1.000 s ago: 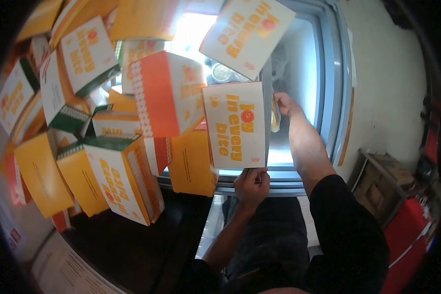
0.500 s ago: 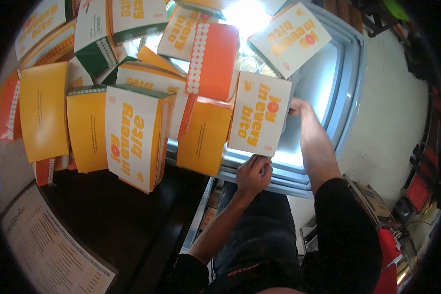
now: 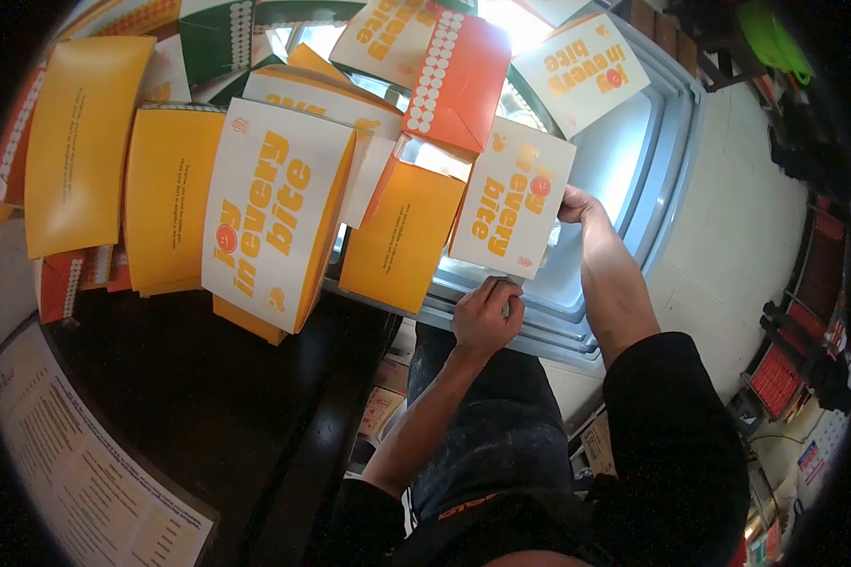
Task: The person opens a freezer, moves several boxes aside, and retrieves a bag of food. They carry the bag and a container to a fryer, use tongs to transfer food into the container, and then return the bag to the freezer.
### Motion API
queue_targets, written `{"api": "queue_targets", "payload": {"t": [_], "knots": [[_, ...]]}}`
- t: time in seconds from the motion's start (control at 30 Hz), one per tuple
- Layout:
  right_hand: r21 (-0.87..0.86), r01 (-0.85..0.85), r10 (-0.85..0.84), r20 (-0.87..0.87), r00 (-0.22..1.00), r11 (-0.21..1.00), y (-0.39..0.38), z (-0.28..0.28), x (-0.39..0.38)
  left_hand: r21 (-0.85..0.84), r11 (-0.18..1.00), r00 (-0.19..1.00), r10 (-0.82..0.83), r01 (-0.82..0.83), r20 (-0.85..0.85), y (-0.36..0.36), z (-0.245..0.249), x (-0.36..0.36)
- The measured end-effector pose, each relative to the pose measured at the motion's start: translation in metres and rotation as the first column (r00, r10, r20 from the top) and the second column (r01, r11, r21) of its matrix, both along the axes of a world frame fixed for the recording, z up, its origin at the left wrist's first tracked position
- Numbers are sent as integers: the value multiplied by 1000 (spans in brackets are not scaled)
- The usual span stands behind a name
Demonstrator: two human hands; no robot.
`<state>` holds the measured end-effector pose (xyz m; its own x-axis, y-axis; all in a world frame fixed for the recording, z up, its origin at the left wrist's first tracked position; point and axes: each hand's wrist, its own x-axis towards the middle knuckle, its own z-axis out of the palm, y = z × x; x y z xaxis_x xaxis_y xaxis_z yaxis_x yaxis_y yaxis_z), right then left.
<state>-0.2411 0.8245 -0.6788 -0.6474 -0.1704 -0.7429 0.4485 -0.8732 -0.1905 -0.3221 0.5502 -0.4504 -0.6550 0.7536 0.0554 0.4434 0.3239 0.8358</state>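
Note:
A white cardboard food box [image 3: 511, 203], printed "joy in every bite", stands between my hands over a grey plastic tray [image 3: 624, 151]. My left hand [image 3: 489, 314] is closed, its curled fingers at the box's lower edge. At the right edge of the same box, my right hand [image 3: 580, 204] is closed, with its fingertips partly hidden behind the box. An orange box [image 3: 459, 80] with white dots leans against its upper left. Beside it on the left is a yellow box panel [image 3: 402, 236].
More boxes crowd the left, including a large white one [image 3: 265, 217] and a yellow one [image 3: 85, 142]. Another white box [image 3: 581, 71] lies over the tray's far side. A printed sheet [image 3: 95, 463] rests on the dark counter [image 3: 255, 406].
The camera view has shifted, so the boxes on the left look larger and higher. The box between my hands sits slightly higher and more tilted. Both hands stay at its edges.

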Motion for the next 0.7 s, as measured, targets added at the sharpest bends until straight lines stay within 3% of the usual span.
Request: {"api": "queue_targets", "payload": {"t": [0.23,0.5,0.7], "knots": [[59,277,-273,-62,960,959,-58,94,-50,-8,1000,999,22,-23,-43,5,7,0],[72,418,-405,-148,902,905,-113,72,-68,-29,1000,996,-12,9,-84,5,0,5],[67,448,-431,-181,884,892,-101,63,-68,-51,998,994,-36,31,-103,4,-3,8]]}}
